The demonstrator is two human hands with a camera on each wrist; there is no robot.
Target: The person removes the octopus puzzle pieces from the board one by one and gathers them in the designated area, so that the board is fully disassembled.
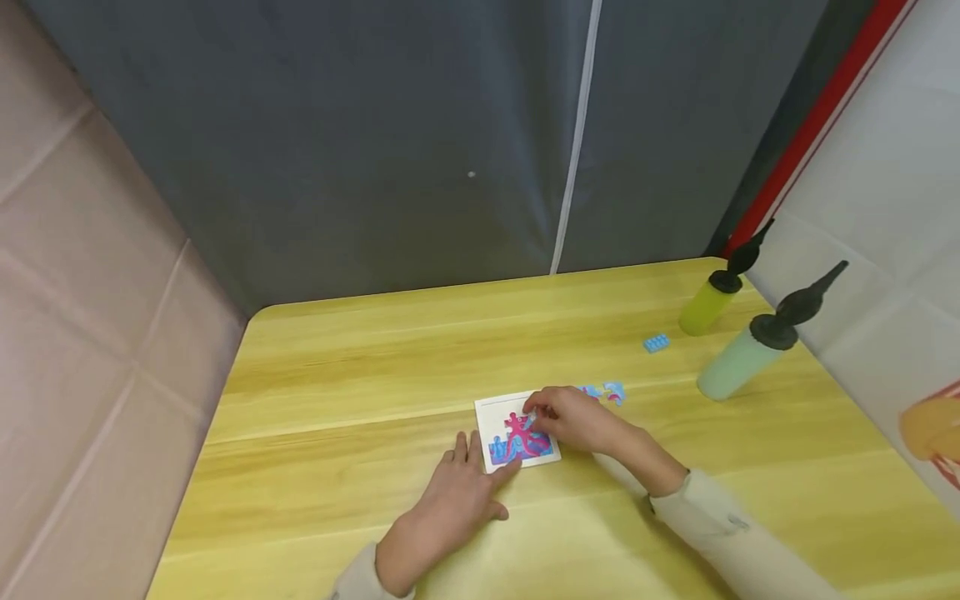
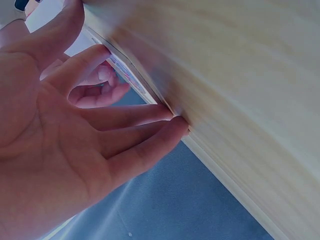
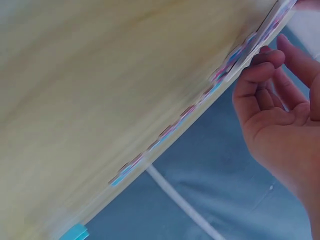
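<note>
A small white-framed jigsaw puzzle (image 1: 517,462) lies on the table, its lower part filled with blue and pink pieces showing a pink octopus-like figure. My left hand (image 1: 457,492) rests at its left and lower edges, fingers spread and fairly straight; in the left wrist view, fingertips (image 2: 177,122) touch down beside the frame. Over the puzzle's right side, my right hand (image 1: 573,417) has curled fingers, with thumb and forefinger around a small bluish puzzle piece (image 1: 534,422) that is mostly hidden. Loose puzzle pieces (image 1: 615,392) lie just beyond the right hand.
A blue studded toy brick (image 1: 656,343) lies farther back on the right. Two hand pumps with black nozzles, one yellow-green (image 1: 705,308) and one pale green (image 1: 738,364), stand near the table's right edge. A grey curtain (image 1: 375,167) hangs behind the wooden table (image 1: 315,375).
</note>
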